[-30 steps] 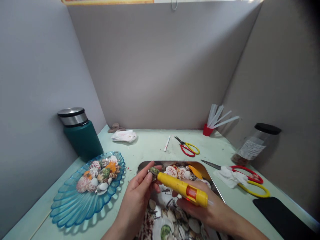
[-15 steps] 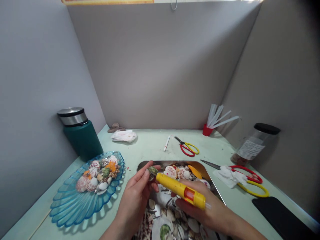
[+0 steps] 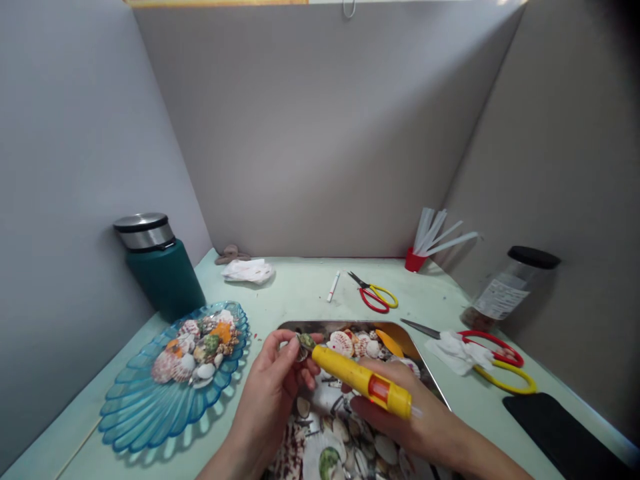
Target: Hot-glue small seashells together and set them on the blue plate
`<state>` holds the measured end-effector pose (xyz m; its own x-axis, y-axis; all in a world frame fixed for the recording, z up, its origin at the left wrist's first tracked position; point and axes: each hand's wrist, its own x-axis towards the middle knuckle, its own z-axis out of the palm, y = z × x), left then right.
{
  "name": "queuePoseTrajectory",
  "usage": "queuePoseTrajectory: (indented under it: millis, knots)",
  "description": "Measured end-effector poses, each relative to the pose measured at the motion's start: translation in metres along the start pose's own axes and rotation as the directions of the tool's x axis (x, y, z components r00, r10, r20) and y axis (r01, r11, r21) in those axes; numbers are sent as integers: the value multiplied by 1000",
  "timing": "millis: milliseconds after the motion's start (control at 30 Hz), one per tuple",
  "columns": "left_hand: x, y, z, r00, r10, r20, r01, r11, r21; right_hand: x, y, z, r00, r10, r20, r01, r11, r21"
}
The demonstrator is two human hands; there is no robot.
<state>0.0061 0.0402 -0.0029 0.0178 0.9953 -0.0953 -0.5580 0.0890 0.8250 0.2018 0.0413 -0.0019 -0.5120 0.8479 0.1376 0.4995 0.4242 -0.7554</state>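
Observation:
My left hand (image 3: 273, 400) pinches a small green shell (image 3: 306, 342) between thumb and fingers, above the near left part of a metal tray (image 3: 435, 390) full of shells. My right hand (image 3: 405, 417) grips a yellow glue gun (image 3: 364, 380) that lies across the tray. Its nozzle points left and touches the green shell. A blue glass shell-shaped plate (image 3: 150, 413) sits to the left, with a cluster of coloured shells (image 3: 200, 348) on its far part.
A green flask (image 3: 157, 267) stands at the back left. Small scissors (image 3: 375, 297), a white marker (image 3: 333, 287) and a red cup of glue sticks (image 3: 425, 247) lie behind the tray. Large scissors (image 3: 500, 367) on tissue, a jar (image 3: 510, 287) and a black phone (image 3: 565, 433) are at right.
The glue gun's tip and the green shell have shifted slightly left and down, and my left fingers have curled more round the shell. Nothing else has moved.

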Motion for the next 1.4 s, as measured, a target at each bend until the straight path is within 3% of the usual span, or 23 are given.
queuePoseTrajectory:
  millis: [367,633,800,1067,1400]
  knots:
    - [4,-2,0,1000,-19,10,19,1000,25,-1,2,0,999,24,-27,-24,1000,-5]
    - [1,-2,1,999,-23,-35,25,998,54,1,-2,-1,1000,30,11,-30,999,-14]
    - [2,-2,1,999,-18,-26,20,998,57,2,-2,0,999,-12,50,12,1000,9]
    - [2,-2,-1,1000,-14,-19,15,999,46,2,-8,-4,997,25,77,-25,1000,1]
    - [1,-3,-2,995,-101,25,97,987,125,3,-1,-4,998,19,-62,-11,991,134]
